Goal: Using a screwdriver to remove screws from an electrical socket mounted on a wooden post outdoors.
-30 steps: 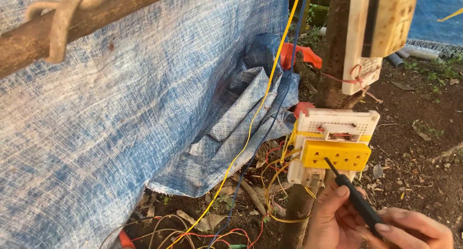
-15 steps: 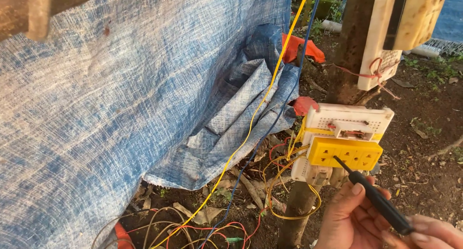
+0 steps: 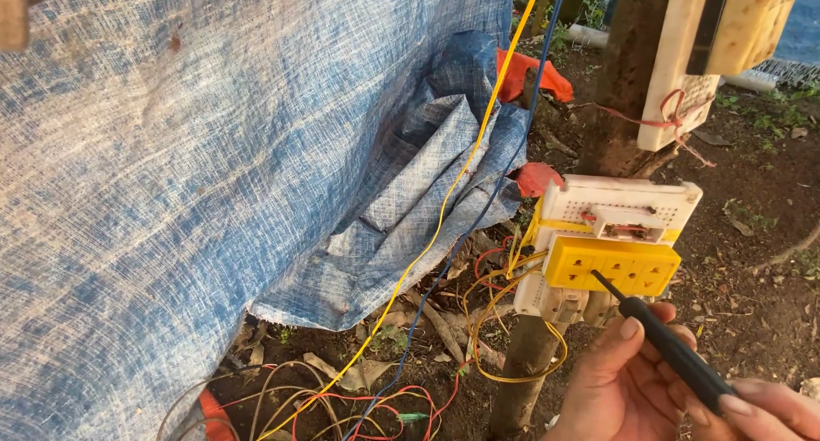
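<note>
Both hands clamped on screwdriver point(image 3: 666, 343): left hand point(image 3: 619, 381) pinches shaft, right hand point(image 3: 769, 407) grips handle. Tip touches yellow socket point(image 3: 611, 266) on white board point(image 3: 623, 206), fixed to post point(image 3: 521, 373)

Yellow socket strip point(image 3: 612, 268), blue-white woven tarp point(image 3: 213, 176)

Black screwdriver point(image 3: 668, 349): slim dark handle, thin shaft, held slanted, tip pointed up-left, tip set against front of yellow socket strip point(image 3: 612, 267). Socket strip: yellow plastic block, row of outlets on front face, mounted tilted on white perforated board point(image 3: 628, 202), fixed to wooden post point(image 3: 523, 373).
</note>
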